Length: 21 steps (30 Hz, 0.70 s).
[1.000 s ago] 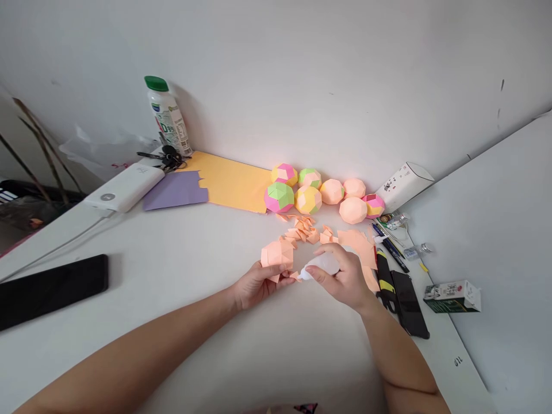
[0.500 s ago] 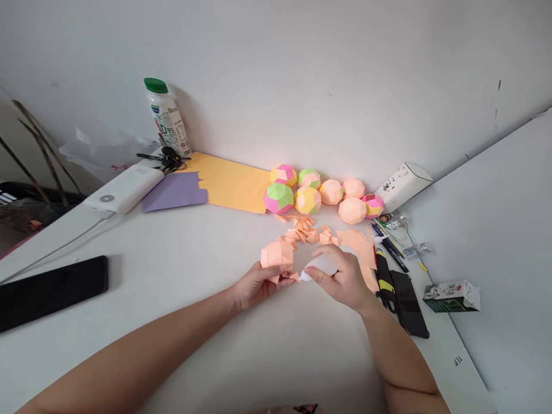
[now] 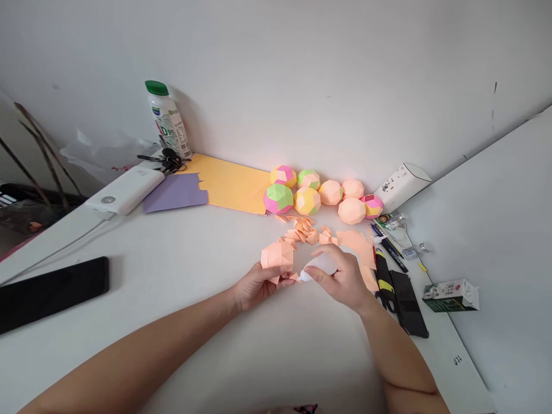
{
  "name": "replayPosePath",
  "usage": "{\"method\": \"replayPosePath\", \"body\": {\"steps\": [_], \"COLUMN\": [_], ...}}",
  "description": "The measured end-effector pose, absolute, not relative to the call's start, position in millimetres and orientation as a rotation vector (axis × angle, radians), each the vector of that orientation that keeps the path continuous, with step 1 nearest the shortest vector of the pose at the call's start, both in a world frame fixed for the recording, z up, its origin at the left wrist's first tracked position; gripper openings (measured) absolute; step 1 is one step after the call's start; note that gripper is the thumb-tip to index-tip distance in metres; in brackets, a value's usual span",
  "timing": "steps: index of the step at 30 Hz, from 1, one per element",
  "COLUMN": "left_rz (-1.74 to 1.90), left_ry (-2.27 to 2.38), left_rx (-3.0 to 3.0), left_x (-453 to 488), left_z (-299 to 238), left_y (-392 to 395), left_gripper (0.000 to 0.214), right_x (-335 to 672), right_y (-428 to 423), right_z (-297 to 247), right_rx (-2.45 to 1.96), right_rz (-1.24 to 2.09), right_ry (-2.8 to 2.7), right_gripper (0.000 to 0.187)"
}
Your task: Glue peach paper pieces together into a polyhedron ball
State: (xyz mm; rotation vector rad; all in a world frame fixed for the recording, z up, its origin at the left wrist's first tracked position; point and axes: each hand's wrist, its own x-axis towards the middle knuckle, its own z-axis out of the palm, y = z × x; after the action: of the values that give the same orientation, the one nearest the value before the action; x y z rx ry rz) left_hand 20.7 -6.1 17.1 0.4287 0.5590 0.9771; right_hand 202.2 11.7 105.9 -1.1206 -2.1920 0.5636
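Observation:
My left hand (image 3: 254,286) grips a partly built peach paper ball (image 3: 277,255) just above the white table (image 3: 181,270). My right hand (image 3: 342,279) is closed around a small white bottle (image 3: 319,265), whose tip touches a peach flap at the ball's lower edge. Loose folded peach paper pieces (image 3: 304,230) lie just behind both hands. Several finished paper balls (image 3: 308,195), some peach and some pink, green and yellow, sit in a row against the wall.
An orange sheet (image 3: 233,183) and a purple sheet (image 3: 176,191) lie at the back left, beside a power bank (image 3: 125,190), keys and a green-capped bottle (image 3: 166,121). A black phone (image 3: 52,293) lies far left. Pens, a black case (image 3: 405,302) and small cartons (image 3: 451,295) crowd the right.

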Motion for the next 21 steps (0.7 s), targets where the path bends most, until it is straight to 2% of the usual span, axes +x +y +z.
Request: {"method": "replayPosePath", "body": {"steps": [7,21], "left_rz": [1.001,0.984], "left_ry": [0.574,0.564], "left_rx": [0.38,0.399], "left_x": [21.0,20.3], "left_z": [17.7,10.6], "left_y": [-6.5,-5.8], "left_gripper": [0.021,0.012], "right_x": [199.5,196.1], "right_y": [11.4,10.1], "right_z": [101.8,100.7], "right_rx": [-1.101,-1.002], "right_rz": [0.53,0.489], "right_ry": [-2.11,-2.113], "right_gripper": [0.022,0.02]}}
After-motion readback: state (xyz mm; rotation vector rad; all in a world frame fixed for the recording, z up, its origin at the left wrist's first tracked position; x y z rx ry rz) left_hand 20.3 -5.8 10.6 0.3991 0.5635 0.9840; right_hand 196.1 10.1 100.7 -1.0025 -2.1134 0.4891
